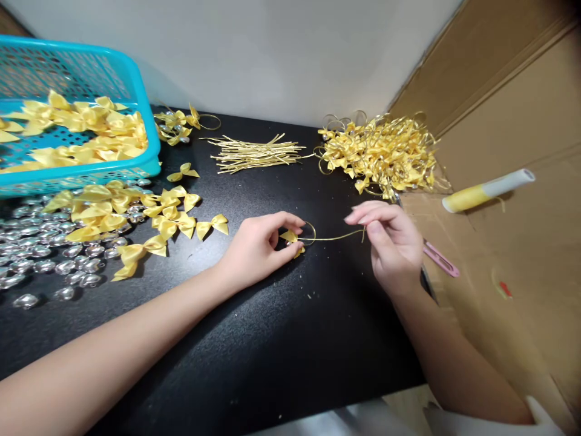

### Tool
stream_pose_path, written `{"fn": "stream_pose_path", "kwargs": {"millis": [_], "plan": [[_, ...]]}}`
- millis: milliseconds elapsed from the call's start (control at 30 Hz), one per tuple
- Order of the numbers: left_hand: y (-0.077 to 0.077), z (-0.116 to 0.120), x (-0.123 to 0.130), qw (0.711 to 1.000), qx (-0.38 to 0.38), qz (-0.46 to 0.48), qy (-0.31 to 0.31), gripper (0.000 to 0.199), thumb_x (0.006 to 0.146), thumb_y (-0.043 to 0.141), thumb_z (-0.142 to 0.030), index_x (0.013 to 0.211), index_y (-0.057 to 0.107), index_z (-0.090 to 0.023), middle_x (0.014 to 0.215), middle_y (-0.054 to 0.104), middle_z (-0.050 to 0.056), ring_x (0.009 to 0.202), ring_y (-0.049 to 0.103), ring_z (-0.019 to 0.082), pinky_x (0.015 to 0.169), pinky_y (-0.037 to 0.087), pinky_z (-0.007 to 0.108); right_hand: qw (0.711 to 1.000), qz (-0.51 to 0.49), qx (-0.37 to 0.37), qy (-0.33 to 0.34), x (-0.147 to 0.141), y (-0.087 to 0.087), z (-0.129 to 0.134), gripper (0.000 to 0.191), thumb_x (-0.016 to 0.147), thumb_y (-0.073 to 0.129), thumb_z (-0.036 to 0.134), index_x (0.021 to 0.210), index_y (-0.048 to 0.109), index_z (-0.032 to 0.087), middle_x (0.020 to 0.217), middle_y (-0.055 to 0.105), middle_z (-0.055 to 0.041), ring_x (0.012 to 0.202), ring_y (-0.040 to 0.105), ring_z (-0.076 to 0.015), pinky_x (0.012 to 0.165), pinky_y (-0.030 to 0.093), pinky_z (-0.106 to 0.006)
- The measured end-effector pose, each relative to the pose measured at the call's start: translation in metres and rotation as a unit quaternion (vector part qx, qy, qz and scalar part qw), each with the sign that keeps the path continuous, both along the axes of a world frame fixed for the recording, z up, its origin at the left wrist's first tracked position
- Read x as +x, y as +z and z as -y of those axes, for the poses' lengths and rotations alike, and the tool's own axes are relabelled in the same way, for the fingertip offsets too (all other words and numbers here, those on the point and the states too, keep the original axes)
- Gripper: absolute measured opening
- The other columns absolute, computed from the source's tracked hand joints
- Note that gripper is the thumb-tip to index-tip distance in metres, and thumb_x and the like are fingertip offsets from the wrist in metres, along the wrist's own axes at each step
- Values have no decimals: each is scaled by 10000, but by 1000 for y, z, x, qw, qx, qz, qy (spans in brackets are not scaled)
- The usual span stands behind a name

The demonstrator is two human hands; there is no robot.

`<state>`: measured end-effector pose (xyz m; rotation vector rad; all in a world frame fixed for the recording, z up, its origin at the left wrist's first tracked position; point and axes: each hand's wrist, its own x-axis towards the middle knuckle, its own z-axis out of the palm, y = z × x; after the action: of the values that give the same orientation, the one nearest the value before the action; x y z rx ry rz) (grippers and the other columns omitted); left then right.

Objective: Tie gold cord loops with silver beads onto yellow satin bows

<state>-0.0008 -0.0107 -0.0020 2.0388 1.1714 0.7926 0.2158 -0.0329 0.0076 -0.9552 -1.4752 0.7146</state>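
Note:
Between the thumb and forefinger of my left hand (261, 242) a yellow ribbon bow (289, 237) is pinched, partly hidden by the fingers. A thin gold cord (333, 238) curls in a loop beside it and runs to the right. My right hand (388, 242) pinches the far end of this cord, and a short tip hangs below the fingers. Left of my left hand, loose yellow bows (170, 209) lie on the black table (254, 357). Silvery beads (84, 264) spread beside and under them.
A blue basket (152, 136) holds more bows. Cut gold cords (256, 152) lie at the back, between a few finished-looking bows (175, 124) and a large heap of corded bows (385, 151). On cardboard at right are a pink cutter (441, 258) and a yellow-white tube (488, 191).

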Motion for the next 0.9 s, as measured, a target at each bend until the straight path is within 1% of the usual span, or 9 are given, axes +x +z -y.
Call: {"fn": "stream_pose_path", "kwargs": {"millis": [67,100,167,200,233,300,400,667,900], "plan": [[0,0,0,1000,7,-14,-11,237,777,680,-215,1009,672,-168,783,721,-4,469,427,61,511,364,207,998,-18,-47,43,-5,0,1,130,950,533,301,850,580,233,924,709,-29,1030,641,-204,976,479,-448],[-1,0,0,1000,5,-20,-18,244,780,675,-218,1020,665,-173,796,727,-2,475,434,66,514,367,208,994,-43,-76,67,-7,1,1,139,958,518,327,857,548,236,878,705,-18,986,660,-200,959,494,-455],[-1,0,1,999,-1,-27,-24,251,789,661,-229,1035,654,-178,832,741,5,488,445,74,525,378,212,980,-111,-126,108,-10,3,1,158,956,515,378,867,484,251,687,618,41,685,646,-150,766,561,-386],[-2,0,0,999,-5,-30,-27,252,792,657,-236,1037,651,-179,847,746,7,493,451,77,530,384,215,972,-137,-148,121,-10,5,0,175,948,525,400,867,459,259,607,532,75,529,558,-115,627,547,-322],[-2,0,0,999,-10,-31,-31,250,794,653,-240,1037,651,-180,858,749,8,499,459,80,536,387,217,966,-152,-167,128,-10,7,-1,198,938,538,421,864,439,266,561,442,98,430,438,-87,506,481,-258],[-3,0,0,998,-14,-37,-46,234,800,645,-238,1029,659,-191,869,751,3,513,479,86,547,387,221,961,-155,-190,128,-8,11,-4,244,914,566,461,853,421,275,539,315,111,385,256,-63,401,313,-188],[-2,1,-1,996,-5,-54,-72,200,808,631,-227,1001,677,-210,881,747,-9,529,502,91,561,383,224,965,-145,-186,117,-5,14,-6,271,891,593,484,833,432,274,537,231,104,415,186,-66,405,228,-183],[-1,6,5,995,-8,-64,-78,102,822,620,-248,902,679,-222,772,737,-22,697,631,154,653,442,259,961,-163,-176,138,-13,17,-2,216,900,595,425,828,475,261,557,225,93,446,190,-72,430,246,-202],[-3,5,3,994,9,-22,-108,128,807,627,-182,920,683,-210,773,740,-32,732,648,139,682,462,237,972,-161,-145,87,-6,16,-9,251,875,635,454,820,489,257,538,209,97,424,183,-65,415,238,-207]]}}
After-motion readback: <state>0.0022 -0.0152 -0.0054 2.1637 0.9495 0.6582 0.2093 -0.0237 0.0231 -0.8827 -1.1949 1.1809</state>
